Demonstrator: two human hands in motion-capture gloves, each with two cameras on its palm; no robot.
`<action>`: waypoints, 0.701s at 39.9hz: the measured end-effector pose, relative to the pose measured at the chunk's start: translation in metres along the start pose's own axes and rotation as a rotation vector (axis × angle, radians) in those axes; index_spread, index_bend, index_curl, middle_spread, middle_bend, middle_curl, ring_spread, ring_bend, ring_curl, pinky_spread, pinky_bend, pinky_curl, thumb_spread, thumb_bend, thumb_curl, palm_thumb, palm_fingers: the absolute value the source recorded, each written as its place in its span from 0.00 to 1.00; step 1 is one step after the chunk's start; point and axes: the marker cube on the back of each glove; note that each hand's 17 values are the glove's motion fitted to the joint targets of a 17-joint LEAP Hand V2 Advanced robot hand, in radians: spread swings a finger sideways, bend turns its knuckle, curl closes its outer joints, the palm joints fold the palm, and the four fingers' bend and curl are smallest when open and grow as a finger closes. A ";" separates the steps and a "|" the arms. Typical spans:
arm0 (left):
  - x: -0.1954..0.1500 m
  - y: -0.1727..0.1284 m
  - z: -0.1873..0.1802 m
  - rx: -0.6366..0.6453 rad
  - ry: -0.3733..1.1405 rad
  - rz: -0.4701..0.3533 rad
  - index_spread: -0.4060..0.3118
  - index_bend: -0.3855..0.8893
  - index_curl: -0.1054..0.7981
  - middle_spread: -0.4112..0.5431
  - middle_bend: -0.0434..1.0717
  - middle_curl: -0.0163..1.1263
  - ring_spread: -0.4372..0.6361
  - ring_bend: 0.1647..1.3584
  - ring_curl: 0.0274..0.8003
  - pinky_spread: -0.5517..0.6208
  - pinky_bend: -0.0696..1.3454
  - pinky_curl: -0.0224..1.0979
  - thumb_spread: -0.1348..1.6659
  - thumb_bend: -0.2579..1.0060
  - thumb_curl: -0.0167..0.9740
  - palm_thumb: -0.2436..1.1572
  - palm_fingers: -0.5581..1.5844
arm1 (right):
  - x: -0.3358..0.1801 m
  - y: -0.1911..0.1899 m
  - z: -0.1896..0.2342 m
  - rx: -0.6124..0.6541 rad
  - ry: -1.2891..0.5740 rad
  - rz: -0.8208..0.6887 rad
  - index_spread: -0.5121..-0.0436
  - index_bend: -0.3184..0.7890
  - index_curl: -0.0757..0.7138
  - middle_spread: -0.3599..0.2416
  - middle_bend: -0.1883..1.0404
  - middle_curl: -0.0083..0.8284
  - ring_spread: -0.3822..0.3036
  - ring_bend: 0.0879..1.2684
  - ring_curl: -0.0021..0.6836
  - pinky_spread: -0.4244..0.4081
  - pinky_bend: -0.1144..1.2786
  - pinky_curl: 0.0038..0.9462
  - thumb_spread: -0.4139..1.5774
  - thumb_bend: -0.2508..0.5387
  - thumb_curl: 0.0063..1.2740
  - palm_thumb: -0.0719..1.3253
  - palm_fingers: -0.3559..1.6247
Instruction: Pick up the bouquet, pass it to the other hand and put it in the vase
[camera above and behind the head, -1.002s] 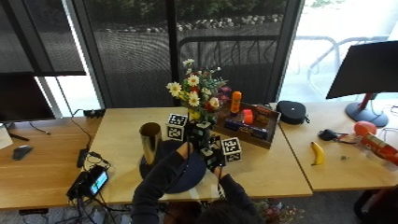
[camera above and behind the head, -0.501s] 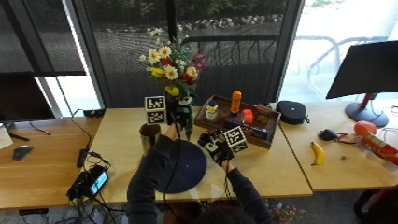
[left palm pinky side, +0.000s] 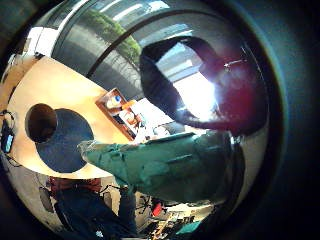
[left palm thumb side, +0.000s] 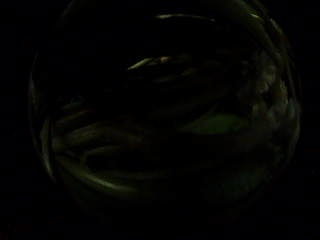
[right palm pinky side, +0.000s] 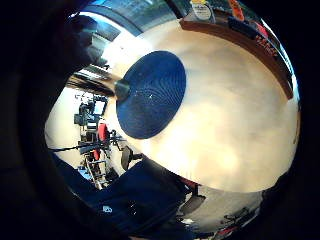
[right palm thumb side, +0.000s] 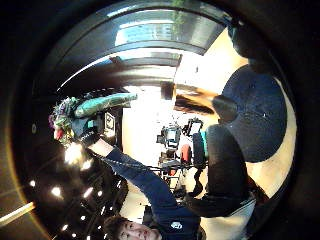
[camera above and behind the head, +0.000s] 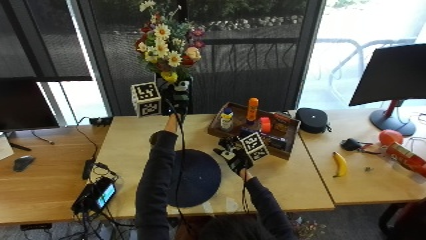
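Observation:
My left hand (camera above and behind the head: 174, 96) is raised high above the table's far edge and grips the stems of the bouquet (camera above and behind the head: 166, 37), a bunch of yellow, white and red flowers standing upright against the window. The left little finger side palm view shows its green wrapped stems (left palm pinky side: 165, 165) close by. In the right thumb side palm view the bouquet (right palm thumb side: 85, 112) sits in a gloved hand (right palm thumb side: 89, 131). The vase (left palm pinky side: 41, 122) stands beside the round dark blue mat (camera above and behind the head: 193, 177); my left forearm hides most of it in the outside view. My right hand (camera above and behind the head: 233, 156) hovers over the mat's right edge, fingers relaxed and holding nothing.
A wooden tray (camera above and behind the head: 229, 134) with bottles and small items stands at the back right of the mat. Further right lie a black round case (camera above and behind the head: 311, 120), a banana (camera above and behind the head: 340, 164) and a monitor (camera above and behind the head: 393, 75). A device (camera above and behind the head: 96, 195) and cables sit at the left.
My left hand has lifted the bouquet up and to the left. My right hand has come off the stems and dropped toward the table near the mat.

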 end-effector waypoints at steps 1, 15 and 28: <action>-0.003 -0.004 -0.001 0.007 0.005 0.003 0.18 0.61 0.74 0.17 0.62 0.52 0.12 0.28 0.56 0.31 0.16 0.34 0.26 0.18 0.77 0.86 0.80 | 0.000 0.000 -0.003 0.006 -0.002 0.001 0.48 0.39 0.60 0.33 0.38 0.56 0.32 0.18 0.56 0.49 0.23 0.34 0.77 0.29 0.30 0.61 0.53; -0.032 -0.020 -0.031 0.092 -0.019 -0.060 0.18 0.59 0.77 0.16 0.61 0.52 0.12 0.27 0.58 0.33 0.15 0.33 0.26 0.18 0.80 0.85 0.79 | 0.008 -0.011 -0.066 0.188 -0.043 0.056 0.40 0.29 0.43 0.40 0.25 0.48 0.42 0.24 0.57 0.57 0.35 0.40 0.78 0.26 0.30 0.54 0.32; -0.065 -0.036 -0.052 0.114 -0.081 -0.091 0.18 0.57 0.79 0.16 0.60 0.52 0.12 0.27 0.58 0.36 0.14 0.31 0.27 0.18 0.82 0.85 0.78 | 0.040 -0.015 -0.101 0.316 -0.129 0.134 0.37 0.38 0.33 0.52 0.28 0.41 0.50 0.30 0.55 0.61 0.45 0.41 0.78 0.27 0.28 0.44 0.23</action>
